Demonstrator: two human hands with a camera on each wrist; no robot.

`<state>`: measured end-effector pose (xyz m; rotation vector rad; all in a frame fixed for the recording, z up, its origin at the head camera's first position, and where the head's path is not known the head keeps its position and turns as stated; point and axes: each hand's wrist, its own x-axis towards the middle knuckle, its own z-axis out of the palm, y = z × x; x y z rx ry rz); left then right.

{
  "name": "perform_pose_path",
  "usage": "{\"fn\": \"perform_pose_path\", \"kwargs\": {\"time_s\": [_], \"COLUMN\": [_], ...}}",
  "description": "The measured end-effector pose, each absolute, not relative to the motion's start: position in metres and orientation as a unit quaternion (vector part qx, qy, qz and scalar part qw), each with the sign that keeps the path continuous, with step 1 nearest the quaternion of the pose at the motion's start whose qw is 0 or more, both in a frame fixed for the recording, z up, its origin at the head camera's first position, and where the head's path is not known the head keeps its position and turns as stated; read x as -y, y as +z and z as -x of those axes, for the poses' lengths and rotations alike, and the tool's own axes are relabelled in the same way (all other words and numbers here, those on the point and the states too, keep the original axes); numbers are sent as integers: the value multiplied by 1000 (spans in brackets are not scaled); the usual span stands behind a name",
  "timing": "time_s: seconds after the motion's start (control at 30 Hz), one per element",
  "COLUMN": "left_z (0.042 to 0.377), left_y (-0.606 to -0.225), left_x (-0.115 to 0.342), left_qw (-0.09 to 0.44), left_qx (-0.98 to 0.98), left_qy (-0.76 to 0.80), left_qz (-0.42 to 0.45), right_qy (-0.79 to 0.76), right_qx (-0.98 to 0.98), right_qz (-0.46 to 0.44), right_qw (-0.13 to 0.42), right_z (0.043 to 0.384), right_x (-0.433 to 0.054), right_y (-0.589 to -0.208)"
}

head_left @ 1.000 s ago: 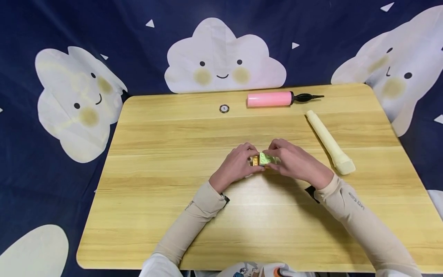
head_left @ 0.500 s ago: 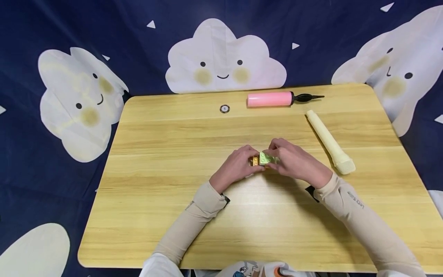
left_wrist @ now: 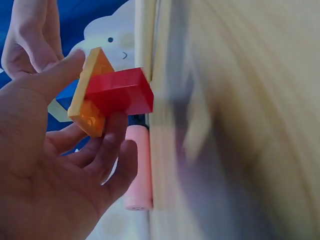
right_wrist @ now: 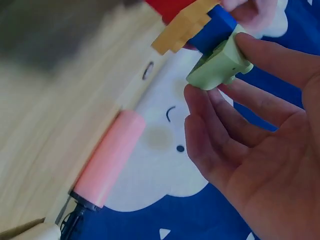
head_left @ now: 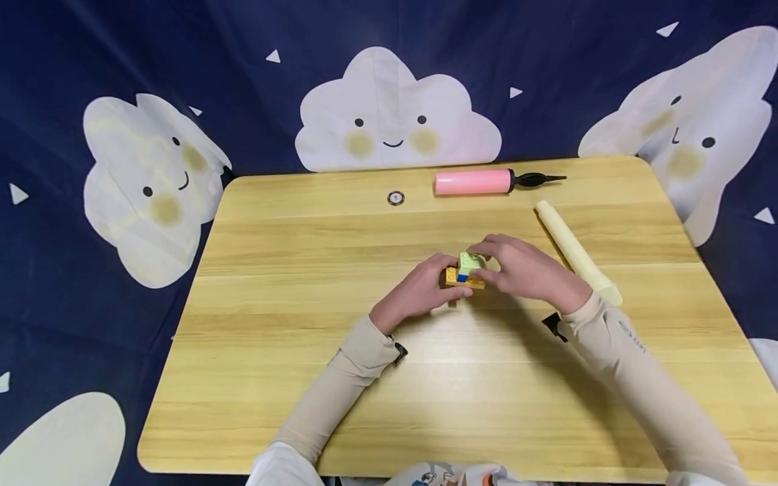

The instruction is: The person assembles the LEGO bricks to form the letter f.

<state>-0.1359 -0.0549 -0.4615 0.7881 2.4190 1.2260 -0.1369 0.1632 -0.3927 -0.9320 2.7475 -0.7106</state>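
Over the middle of the table, both hands hold one stack of toy building bricks. My left hand (head_left: 419, 287) grips the orange-yellow plate (left_wrist: 82, 92) by its edges, thumb on one side and fingers on the other. A red brick (left_wrist: 122, 90) juts from the plate's underside, facing the table. On the plate's other side sits a blue brick (right_wrist: 214, 31). My right hand (head_left: 525, 266) pinches a light green brick (right_wrist: 217, 69) between thumb and fingers. In the right wrist view the green brick lies at an angle against the blue one, with a wedge-shaped gap between them.
A pink hand pump (head_left: 473, 182) with a black nozzle lies along the table's back edge. Left of it is a round dark-rimmed chip (head_left: 396, 198). A cream microphone-shaped object (head_left: 568, 239) lies right of my right hand. A navy cloud-print cloth (head_left: 243, 81) hangs behind.
The right hand and green brick have shifted slightly up in the head view, and the blue brick now shows beneath the green one. More of the orange plate is visible. The head view has tilted slightly.
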Motion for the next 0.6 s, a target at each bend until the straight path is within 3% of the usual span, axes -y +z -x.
{"fn": "perform_pose_path", "kwargs": {"time_s": [0.3, 0.6], "left_z": [145, 161], "left_y": [-450, -450], "left_x": [53, 52], "left_qw": [185, 137], "left_qx": [-825, -891], "left_qy": [472, 346], "left_qz": [-249, -258], "right_qy": [-334, -360], "right_qx": [-888, -878], "right_qz": [300, 294], "right_qw": [95, 112], "right_z": [167, 193], "right_x": [-171, -172], "right_y": [-390, -415]}}
